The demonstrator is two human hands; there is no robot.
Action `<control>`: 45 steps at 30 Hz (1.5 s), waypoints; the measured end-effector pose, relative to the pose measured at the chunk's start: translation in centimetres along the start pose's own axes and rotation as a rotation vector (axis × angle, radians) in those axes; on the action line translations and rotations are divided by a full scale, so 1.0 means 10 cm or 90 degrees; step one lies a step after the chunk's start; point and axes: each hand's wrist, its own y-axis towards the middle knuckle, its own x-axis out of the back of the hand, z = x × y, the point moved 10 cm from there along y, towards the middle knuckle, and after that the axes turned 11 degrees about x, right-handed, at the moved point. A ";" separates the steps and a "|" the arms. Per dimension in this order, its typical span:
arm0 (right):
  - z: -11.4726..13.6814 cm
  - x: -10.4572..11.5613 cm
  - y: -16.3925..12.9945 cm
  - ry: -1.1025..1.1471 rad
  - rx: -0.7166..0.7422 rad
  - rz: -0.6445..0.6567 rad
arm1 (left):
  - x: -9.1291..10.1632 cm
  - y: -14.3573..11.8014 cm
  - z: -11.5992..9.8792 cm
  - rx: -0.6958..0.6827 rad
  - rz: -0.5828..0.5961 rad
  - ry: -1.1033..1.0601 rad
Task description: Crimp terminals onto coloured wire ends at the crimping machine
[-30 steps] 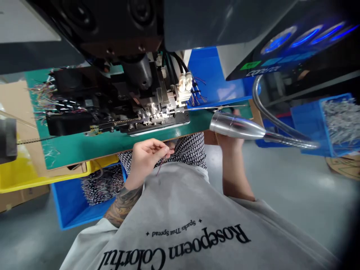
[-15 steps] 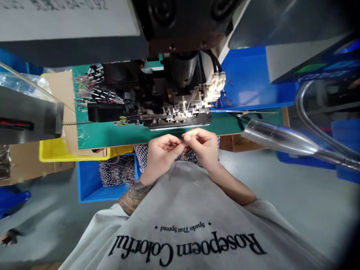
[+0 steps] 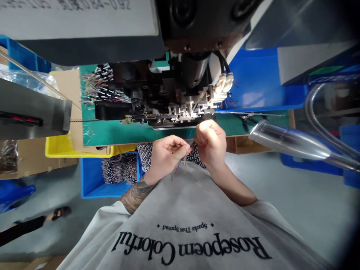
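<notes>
- Left hand (image 3: 165,153) — fingers pinched shut on a small bundle of thin wires (image 3: 181,163); loose ends hang below the fingertips, over the grey shirt.
- Right hand (image 3: 210,144) — closed as well, thumb and forefinger pressing the same wires where they meet the left fingertips. Both hands sit just in front of the press tooling (image 3: 182,110), below the edge of the green bench (image 3: 118,133).
- Risk: right knuckles are very near the tooling; a finger drifting forward could get caught there.
- Risk: wires are fine and gripped only at the tips — a strand could slip out or splay, and the loose ends could snag.
- Left of the tooling, the terminal strip (image 3: 84,120) runs in; stray cut wires (image 3: 95,88) lie behind it.
- Right of the tooling, the lamp head (image 3: 284,140) juts in close to the right forearm — an elbow could bump it.
</notes>
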 end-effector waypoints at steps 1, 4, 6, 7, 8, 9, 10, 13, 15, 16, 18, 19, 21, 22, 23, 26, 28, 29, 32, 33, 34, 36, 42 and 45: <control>-0.01 0.00 0.00 -0.007 -0.007 0.004 | 0.01 0.00 0.00 0.001 -0.004 -0.008; -0.08 -0.06 -0.04 -0.032 -0.052 0.049 | 0.03 0.00 0.00 -0.001 -0.011 -0.018; -0.12 -0.09 -0.07 -0.033 -0.072 0.073 | 0.04 0.00 0.00 -0.005 -0.009 -0.019; -0.13 -0.10 -0.08 -0.031 -0.075 0.077 | 0.04 0.00 0.00 -0.005 -0.009 -0.019; -0.13 -0.11 -0.08 -0.031 -0.076 0.078 | 0.05 0.01 0.00 -0.005 -0.009 -0.020; -0.13 -0.11 -0.08 -0.032 -0.075 0.079 | 0.05 0.01 0.01 -0.005 -0.010 -0.020; -0.13 -0.12 -0.08 -0.033 -0.075 0.082 | 0.05 0.01 0.01 -0.004 -0.012 -0.019; -0.12 -0.13 -0.07 -0.038 -0.071 0.088 | 0.06 0.01 0.02 -0.004 -0.015 -0.019; -0.12 -0.13 -0.07 -0.034 -0.071 0.086 | 0.05 0.01 0.03 -0.004 -0.014 -0.019; -0.12 -0.13 -0.07 -0.028 -0.071 0.085 | 0.05 0.01 0.03 -0.006 -0.015 -0.020; -0.11 -0.16 -0.07 -0.012 -0.068 0.089 | 0.04 0.01 0.03 -0.010 -0.015 -0.020; -0.11 -0.17 -0.07 -0.005 -0.066 0.092 | 0.04 0.01 0.02 -0.013 -0.014 -0.019; -0.10 -0.17 -0.07 0.002 -0.060 0.083 | 0.03 0.01 0.02 -0.015 -0.012 -0.016; -0.10 -0.15 -0.06 0.000 -0.057 0.070 | 0.03 0.01 0.02 -0.012 -0.012 -0.016; -0.10 -0.12 -0.05 -0.006 -0.051 0.052 | 0.04 0.02 0.02 -0.008 -0.015 -0.019; -0.10 -0.06 -0.04 -0.040 -0.028 0.026 | 0.10 0.05 0.04 0.005 -0.037 -0.049; -0.11 -0.09 -0.05 -0.075 -0.019 0.051 | 0.13 0.09 0.02 -0.005 -0.056 -0.062; -0.10 -0.11 -0.04 -0.097 -0.011 0.065 | 0.15 0.11 0.00 -0.017 -0.068 -0.061; -0.02 -0.15 -0.01 -0.160 0.033 0.075 | 0.18 0.17 -0.07 -0.056 -0.097 -0.048; 0.01 -0.15 0.02 -0.177 0.048 0.070 | 0.18 0.19 -0.08 -0.066 -0.101 -0.048; 0.04 -0.15 0.04 -0.192 0.060 0.064 | 0.17 0.20 -0.10 -0.073 -0.101 -0.051; 0.09 -0.15 0.10 -0.207 0.073 0.052 | 0.16 0.21 -0.13 -0.086 -0.099 -0.051; 0.08 -0.14 0.20 -0.168 0.067 0.026 | 0.18 0.20 -0.17 -0.108 -0.109 -0.034; 0.07 -0.17 0.20 -0.162 0.068 0.033 | 0.19 0.21 -0.15 -0.106 -0.106 -0.044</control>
